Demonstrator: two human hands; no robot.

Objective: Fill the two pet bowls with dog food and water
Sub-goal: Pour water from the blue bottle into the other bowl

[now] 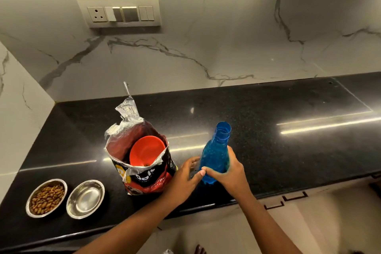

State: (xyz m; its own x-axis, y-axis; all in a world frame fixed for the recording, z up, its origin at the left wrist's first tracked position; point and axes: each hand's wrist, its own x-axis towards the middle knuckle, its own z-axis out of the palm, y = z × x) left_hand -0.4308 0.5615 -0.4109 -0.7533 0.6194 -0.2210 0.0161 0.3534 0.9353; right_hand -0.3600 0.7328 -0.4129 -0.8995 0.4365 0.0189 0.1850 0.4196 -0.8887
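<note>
Black speckled stone worktop [268,121]: polished, glossy, mirror-like streaks of light. White grey-veined marble-look wall panel [206,37]: smooth, soft sheen. Two round steel pet bowls [85,199]: bright, reflective metal. Red-and-black dog food bag [142,173]: glossy printed film, crinkled silver foil lining. Orange scoop cup [147,150]: smooth plastic. Blue bottle [215,150]: translucent, textured plastic. Brown kibble [46,199]: matt, rough.

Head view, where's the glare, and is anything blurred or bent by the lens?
Head view: bright streaks of glare cross the black counter, strongest at right and beside the bag; the empty bowl also glints. The left hand looks slightly soft near the bottle. The wide lens bows the counter's edges.
</note>
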